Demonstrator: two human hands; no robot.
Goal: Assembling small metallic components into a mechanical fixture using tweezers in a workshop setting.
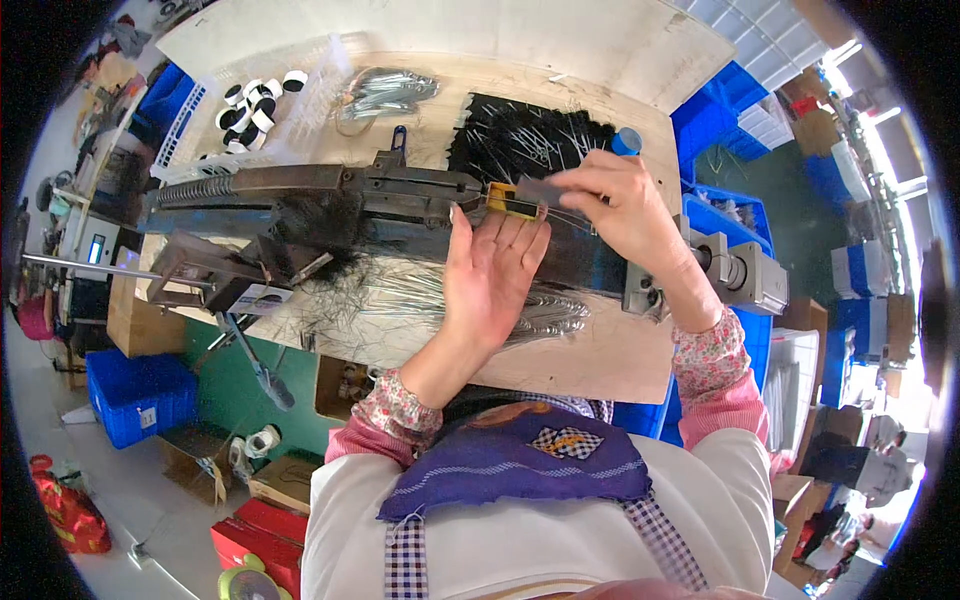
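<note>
My left hand (492,275) lies palm up with fingers stretched out and thumb apart. Its fingertips reach the lower edge of a small yellow rectangular frame (513,207) at the end of a dark metal machine bed (420,190). Just right of the frame, my right hand (620,200) pinches a small dark flat piece (538,192) whose exact kind I cannot make out. A bundle of thin metal wires (555,315) rests on the table below my left hand. Past the machine, a black bristly mat (530,135) carries many loose wire pins.
A clear plastic basket (325,75) at the far left holds white-and-black rings (262,118). Beside it lies a bag of metal pins (392,92). A blue cap (627,141) stands by the mat. A grey motor block (735,270) sits at right, with blue bins (730,215) beyond the table.
</note>
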